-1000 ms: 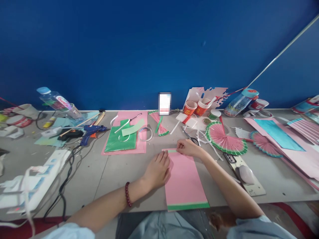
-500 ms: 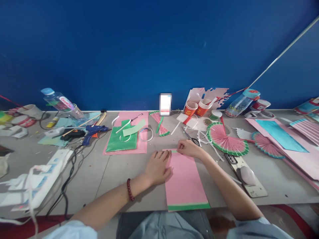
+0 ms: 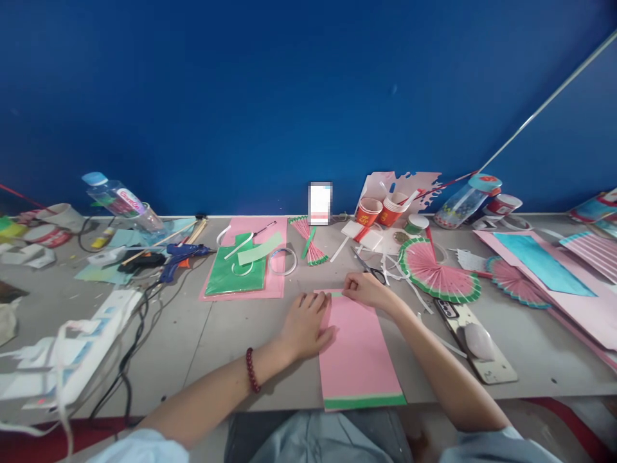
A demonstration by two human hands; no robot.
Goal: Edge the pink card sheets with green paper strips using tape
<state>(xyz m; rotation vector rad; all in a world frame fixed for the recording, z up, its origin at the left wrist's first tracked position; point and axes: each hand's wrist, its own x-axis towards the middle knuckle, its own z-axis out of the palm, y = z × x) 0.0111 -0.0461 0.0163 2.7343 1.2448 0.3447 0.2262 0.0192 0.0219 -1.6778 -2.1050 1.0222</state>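
A pink sheet of paper (image 3: 359, 354) lies at the table's front edge. A green band runs along its near end, and a pale green strip (image 3: 336, 294) shows at its far end. My left hand (image 3: 306, 325) rests flat over the sheet's left edge, fingers slightly apart and thumb on the pink surface. At the far right corner, my right hand (image 3: 369, 289) has its fingers curled together on the paper's edge; the fingertips are partly hidden. Just beyond it lie dark-handled scissors (image 3: 376, 273).
Left stand a power strip (image 3: 91, 347), a blue glue gun (image 3: 180, 257) and a tilted bottle (image 3: 116, 196). Green paper (image 3: 236, 276) lies on pink behind my left hand. To the right are a pleated watermelon-patterned fan (image 3: 438, 273), a phone (image 3: 475, 341) and red paper cups (image 3: 370, 211).
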